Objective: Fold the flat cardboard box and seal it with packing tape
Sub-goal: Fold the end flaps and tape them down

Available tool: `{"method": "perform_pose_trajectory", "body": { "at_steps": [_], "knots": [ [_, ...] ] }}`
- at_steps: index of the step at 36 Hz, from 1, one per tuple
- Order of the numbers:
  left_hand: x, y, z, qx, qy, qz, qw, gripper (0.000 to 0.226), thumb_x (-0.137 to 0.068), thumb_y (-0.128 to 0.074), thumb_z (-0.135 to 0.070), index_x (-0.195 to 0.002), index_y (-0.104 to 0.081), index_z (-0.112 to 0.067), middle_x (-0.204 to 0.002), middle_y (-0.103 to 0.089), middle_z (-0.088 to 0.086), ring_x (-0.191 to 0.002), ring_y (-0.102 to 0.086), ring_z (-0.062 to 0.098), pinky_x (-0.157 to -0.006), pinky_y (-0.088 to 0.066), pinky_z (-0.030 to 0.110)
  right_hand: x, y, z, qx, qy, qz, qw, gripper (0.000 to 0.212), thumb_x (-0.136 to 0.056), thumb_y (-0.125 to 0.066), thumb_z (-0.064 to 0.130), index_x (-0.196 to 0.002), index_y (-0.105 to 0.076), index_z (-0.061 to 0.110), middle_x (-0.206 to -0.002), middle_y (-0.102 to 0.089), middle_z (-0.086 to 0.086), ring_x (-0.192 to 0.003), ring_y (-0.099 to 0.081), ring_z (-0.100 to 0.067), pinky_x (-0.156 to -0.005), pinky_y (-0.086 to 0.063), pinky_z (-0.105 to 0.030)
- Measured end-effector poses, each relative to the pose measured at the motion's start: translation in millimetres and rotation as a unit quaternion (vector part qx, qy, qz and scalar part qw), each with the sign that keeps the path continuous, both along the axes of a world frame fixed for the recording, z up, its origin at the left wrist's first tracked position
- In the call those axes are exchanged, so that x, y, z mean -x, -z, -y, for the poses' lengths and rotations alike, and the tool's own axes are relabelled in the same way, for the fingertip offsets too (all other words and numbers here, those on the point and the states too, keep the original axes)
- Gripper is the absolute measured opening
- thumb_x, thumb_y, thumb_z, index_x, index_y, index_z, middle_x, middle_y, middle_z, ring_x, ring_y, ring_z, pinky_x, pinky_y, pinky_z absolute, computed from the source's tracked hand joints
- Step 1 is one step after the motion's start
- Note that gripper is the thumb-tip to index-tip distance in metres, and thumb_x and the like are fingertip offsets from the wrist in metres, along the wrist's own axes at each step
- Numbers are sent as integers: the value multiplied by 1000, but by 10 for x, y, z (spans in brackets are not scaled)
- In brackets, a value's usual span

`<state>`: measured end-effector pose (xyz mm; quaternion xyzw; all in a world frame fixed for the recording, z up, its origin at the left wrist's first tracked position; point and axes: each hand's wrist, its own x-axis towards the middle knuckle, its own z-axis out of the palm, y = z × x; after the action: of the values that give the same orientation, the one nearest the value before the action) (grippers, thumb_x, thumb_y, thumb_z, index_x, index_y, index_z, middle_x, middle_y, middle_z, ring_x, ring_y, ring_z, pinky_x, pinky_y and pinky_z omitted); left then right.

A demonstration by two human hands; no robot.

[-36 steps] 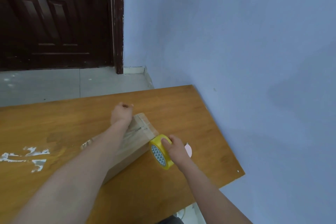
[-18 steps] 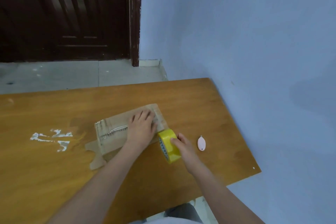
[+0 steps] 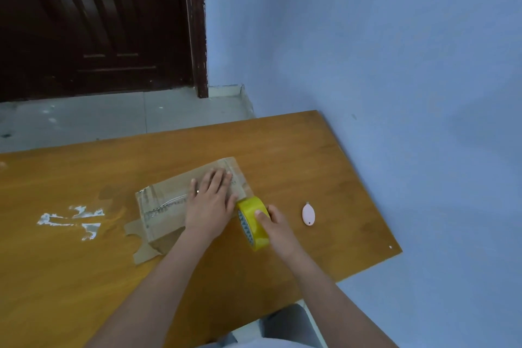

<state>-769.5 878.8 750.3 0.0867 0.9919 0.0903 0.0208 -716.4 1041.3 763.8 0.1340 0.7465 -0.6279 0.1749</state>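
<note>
Same as before: left hand (image 3: 210, 203) flat on box (image 3: 166, 206), right hand (image 3: 272, 220) gripping tape (image 3: 252, 223) at 3 o'clock. Brown, folded, shiny strip on top.

Nothing readable is showing here: the brown folded cardboard box (image 3: 169, 200) is carrying a line of print too blurred to make out.
</note>
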Motion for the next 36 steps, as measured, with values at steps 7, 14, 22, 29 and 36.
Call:
{"method": "perform_pose_trajectory", "body": {
  "at_steps": [7,14,22,29,36],
  "knots": [
    [-9,-20,7,4,4,1,1000,58,-98,-19,-49,-150,-13,-23,-157,-13,-4,-145,-5,16,-116,-4,45,11,4,60,-18,20,14,1000,26,-95,-48,39,-114,-55,22,-108,-63,-2,-100,-62,-21,-87,-50,-39],
    [-11,-30,5,0,7,3,1000,59,-97,-23,-50,-149,-17,-24,-157,-14,-4,-145,-6,16,-116,-4,44,-58,83,95,-95,20,82,992,36,-98,-44,36,-124,-52,12,-107,-55,2,-98,-55,-17,-79,-45,-23],
    [2,-53,11,10,11,16,1000,59,-98,-20,-50,-150,-14,-24,-158,-11,-4,-145,-5,16,-116,-6,44,193,144,134,-277,-83,116,950,56,-97,-40,45,-130,-48,1,-133,-53,-19,-122,-49,-35,-94,-39,-34],
    [12,-55,0,25,10,16,1000,59,-98,-16,-50,-150,-11,-25,-158,-11,-5,-145,-4,15,-116,-5,45,97,198,132,-204,-51,107,972,51,-97,-41,45,-124,-55,4,-124,-59,-15,-116,-54,-32,-96,-42,-35],
    [23,-103,-9,5,24,16,1000,50,-98,-24,-47,-145,-24,-29,-156,-18,1,-144,-7,21,-114,-7,50,-116,162,-28,-89,-26,102,990,48,-96,-41,49,-131,-51,17,-119,-55,6,-112,-54,-14,-84,-40,-22]
  ]
}}
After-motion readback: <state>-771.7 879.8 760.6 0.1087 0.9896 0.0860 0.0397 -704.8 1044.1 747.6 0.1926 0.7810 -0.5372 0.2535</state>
